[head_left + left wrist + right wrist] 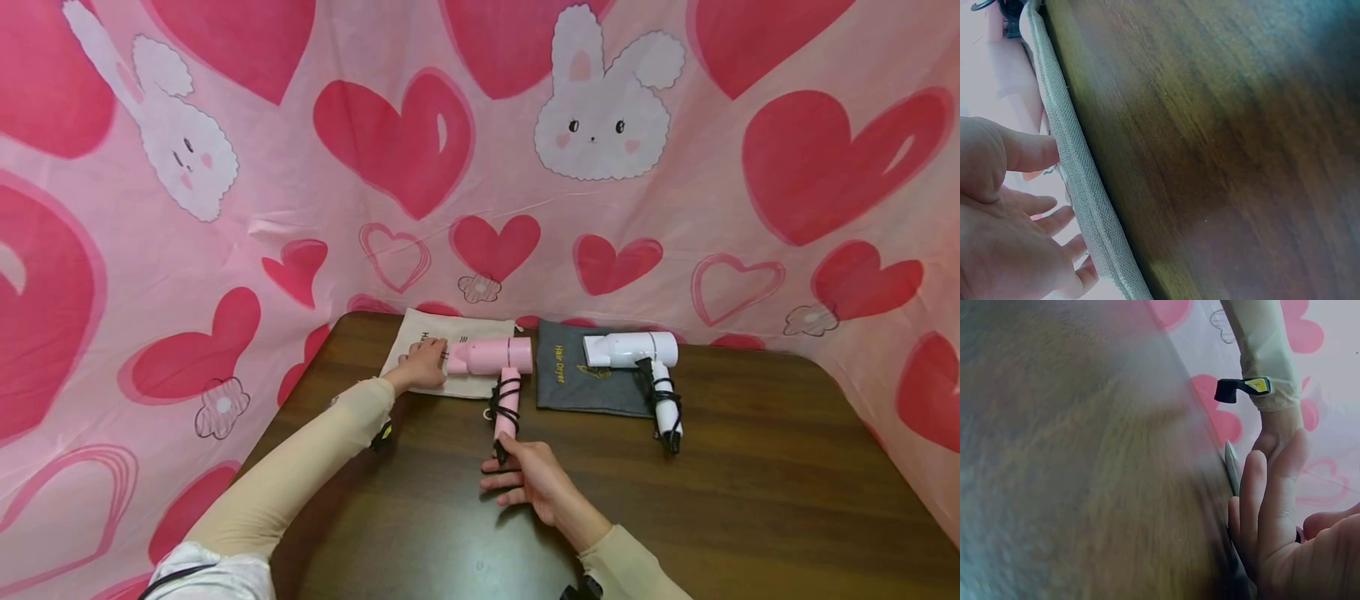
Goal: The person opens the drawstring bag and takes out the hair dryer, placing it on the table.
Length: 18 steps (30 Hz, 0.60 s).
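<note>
A pink hair dryer lies on a cream cloth pouch, its black cord wound round the handle. My left hand rests on the pouch beside the dryer's nozzle. In the left wrist view, the left thumb and loosely bent fingers lie near the pouch's thick edge. My right hand is at the lower end of the pink handle, thumb and forefinger pinching it by the black plug. Its other fingers stretch out straight in the right wrist view.
To the right, a white hair dryer with a wound black cord lies partly on a dark grey pouch. Both pouches lie along the back of the brown wooden table. A pink cloth with hearts and rabbits hangs behind and at the sides.
</note>
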{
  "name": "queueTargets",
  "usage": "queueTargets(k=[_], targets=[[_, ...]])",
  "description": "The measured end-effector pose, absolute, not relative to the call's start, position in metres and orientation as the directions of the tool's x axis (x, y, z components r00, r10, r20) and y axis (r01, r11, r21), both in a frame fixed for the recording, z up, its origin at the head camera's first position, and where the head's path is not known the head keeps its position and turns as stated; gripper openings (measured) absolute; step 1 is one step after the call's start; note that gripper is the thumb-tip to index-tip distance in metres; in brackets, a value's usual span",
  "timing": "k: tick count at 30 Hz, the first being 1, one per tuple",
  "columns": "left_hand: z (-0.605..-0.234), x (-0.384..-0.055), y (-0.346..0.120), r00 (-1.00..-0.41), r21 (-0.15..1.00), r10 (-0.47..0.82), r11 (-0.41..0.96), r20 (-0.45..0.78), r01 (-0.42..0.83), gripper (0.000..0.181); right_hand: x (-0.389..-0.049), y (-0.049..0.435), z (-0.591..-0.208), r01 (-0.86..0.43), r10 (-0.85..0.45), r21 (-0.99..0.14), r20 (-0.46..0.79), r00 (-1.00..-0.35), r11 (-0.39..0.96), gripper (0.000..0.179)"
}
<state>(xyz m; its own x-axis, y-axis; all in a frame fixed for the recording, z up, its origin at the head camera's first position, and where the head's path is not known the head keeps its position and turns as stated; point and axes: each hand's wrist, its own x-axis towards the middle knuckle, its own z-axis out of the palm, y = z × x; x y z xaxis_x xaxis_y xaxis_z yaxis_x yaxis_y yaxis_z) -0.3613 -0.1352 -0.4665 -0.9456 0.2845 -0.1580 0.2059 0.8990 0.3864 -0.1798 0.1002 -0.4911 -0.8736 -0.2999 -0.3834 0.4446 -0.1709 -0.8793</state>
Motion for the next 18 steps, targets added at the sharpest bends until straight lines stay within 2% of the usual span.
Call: queueTargets(k=[18], targets=[[-0.4672, -0.3628, -0.1334, -0.947, 0.398, 0.267, 0.9, -0.177, 0.179, 0.079, -0.177, 0.1024, -0.486, 0.457, -0.331, -0.881, -0.397, -0.856, -0.125, 0.052]])
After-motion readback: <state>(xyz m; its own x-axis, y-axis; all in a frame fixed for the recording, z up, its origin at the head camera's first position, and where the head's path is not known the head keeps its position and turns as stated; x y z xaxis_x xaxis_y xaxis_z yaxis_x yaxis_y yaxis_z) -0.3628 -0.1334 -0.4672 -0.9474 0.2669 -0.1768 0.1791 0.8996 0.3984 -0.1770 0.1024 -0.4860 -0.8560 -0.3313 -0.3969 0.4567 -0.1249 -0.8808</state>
